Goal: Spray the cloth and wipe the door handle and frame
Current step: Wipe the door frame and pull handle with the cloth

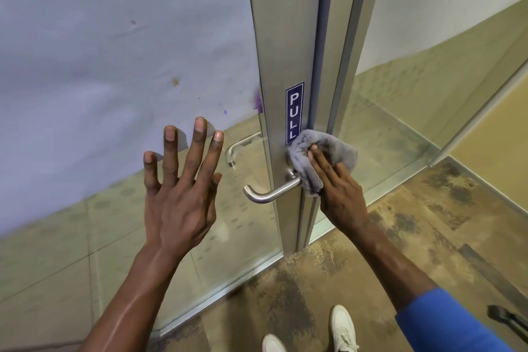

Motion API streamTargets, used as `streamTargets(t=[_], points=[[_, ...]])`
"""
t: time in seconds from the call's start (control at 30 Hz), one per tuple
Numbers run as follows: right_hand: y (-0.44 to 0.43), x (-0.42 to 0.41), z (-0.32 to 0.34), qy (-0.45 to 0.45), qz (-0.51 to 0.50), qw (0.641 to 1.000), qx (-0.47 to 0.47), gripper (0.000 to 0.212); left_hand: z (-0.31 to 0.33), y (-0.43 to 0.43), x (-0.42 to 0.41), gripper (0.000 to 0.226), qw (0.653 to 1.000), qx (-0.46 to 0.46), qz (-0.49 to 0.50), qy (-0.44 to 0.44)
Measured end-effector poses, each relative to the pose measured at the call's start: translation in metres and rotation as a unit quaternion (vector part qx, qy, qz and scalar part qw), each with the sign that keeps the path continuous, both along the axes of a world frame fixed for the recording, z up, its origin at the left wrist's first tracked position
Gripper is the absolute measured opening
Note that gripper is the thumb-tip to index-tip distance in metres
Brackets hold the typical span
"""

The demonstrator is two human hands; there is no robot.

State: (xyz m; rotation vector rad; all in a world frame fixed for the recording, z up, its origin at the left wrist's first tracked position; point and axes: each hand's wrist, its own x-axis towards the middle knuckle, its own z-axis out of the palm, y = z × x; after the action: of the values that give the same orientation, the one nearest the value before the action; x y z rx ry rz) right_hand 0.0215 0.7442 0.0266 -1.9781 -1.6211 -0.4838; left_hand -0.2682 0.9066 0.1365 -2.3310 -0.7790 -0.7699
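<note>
Right hand (340, 194) fingers closed around bunched grey microfibre cloth (331, 151), pressed on brushed aluminium door frame (274, 37) just above curved steel lever handle (268, 194). Left hand (177, 194) splayed open, empty. Best to keep firm pressure and sweep down over the handle base.

Single head view, angled downward, close to door frame (281, 66)

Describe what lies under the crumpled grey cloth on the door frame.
The crumpled grey cloth sits pressed by the right hand against the brushed metal door frame, covering the base of the silver lever handle. Any lock there is hidden.
</note>
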Motion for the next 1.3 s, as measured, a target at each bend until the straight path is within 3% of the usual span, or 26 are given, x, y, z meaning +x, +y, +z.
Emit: streamTargets(t=[0.1, 0.17, 0.27, 0.37, 0.4, 0.47, 0.5, 0.53, 0.57, 0.7, 0.9, 1.0, 1.2, 1.3], points=[[-0.001, -0.013, -0.011, 0.062, -0.034, 0.997, 0.017, 0.079, 0.000, 0.000, 0.001, 0.075, 1.000, -0.001, 0.001, -0.001], [-0.006, -0.021, -0.019, 0.116, -0.060, 0.991, -0.002, 0.085, 0.000, 0.000, 0.001, 0.074, 1.000, 0.002, 0.003, -0.001], [-0.017, -0.026, -0.027, 0.095, -0.073, 0.992, -0.033, 0.099, 0.001, -0.001, 0.001, 0.075, 1.000, 0.002, 0.005, -0.001], [-0.025, -0.028, -0.026, 0.137, -0.051, 0.989, 0.008, 0.085, 0.003, -0.003, 0.001, 0.076, 1.000, 0.001, 0.008, 0.002], [-0.026, -0.031, -0.020, 0.218, -0.042, 0.974, 0.038, 0.071, 0.003, -0.003, 0.001, 0.076, 1.000, 0.001, 0.009, 0.003], [-0.027, -0.035, -0.004, 0.433, -0.062, 0.891, 0.122, 0.042, 0.004, -0.003, 0.001, 0.076, 1.000, -0.008, 0.007, 0.003], [-0.027, -0.037, 0.009, 0.504, -0.092, 0.839, 0.181, 0.037, 0.004, -0.003, 0.001, 0.076, 1.000, -0.011, 0.007, 0.002], [-0.027, -0.037, 0.023, 0.520, -0.115, 0.811, 0.242, 0.039, 0.004, -0.003, 0.001, 0.077, 1.000, -0.012, 0.007, 0.002], [-0.028, -0.034, 0.035, 0.496, -0.121, 0.810, 0.287, 0.041, 0.004, -0.003, 0.001, 0.077, 1.000, -0.013, 0.008, 0.004], [-0.026, -0.024, 0.072, 0.303, -0.056, 0.889, 0.338, 0.028, 0.005, -0.004, 0.001, 0.078, 1.000, -0.014, 0.010, 0.006], [0.008, -0.018, 0.026, 0.157, -0.009, 0.976, 0.154, 0.076, 0.004, -0.004, 0.002, 0.077, 1.000, -0.013, 0.009, 0.006], [0.013, -0.020, -0.016, 0.183, -0.030, 0.978, 0.101, 0.097, 0.004, -0.003, 0.001, 0.077, 1.000, -0.010, 0.009, 0.005], [0.010, -0.052, -0.056, 0.325, -0.071, 0.936, 0.118, 0.061, 0.001, 0.000, 0.002, 0.079, 1.000, -0.002, 0.005, 0.007], [0.013, -0.076, -0.055, 0.415, -0.082, 0.898, 0.121, 0.068, 0.000, 0.001, 0.001, 0.078, 1.000, -0.001, 0.002, 0.007]])
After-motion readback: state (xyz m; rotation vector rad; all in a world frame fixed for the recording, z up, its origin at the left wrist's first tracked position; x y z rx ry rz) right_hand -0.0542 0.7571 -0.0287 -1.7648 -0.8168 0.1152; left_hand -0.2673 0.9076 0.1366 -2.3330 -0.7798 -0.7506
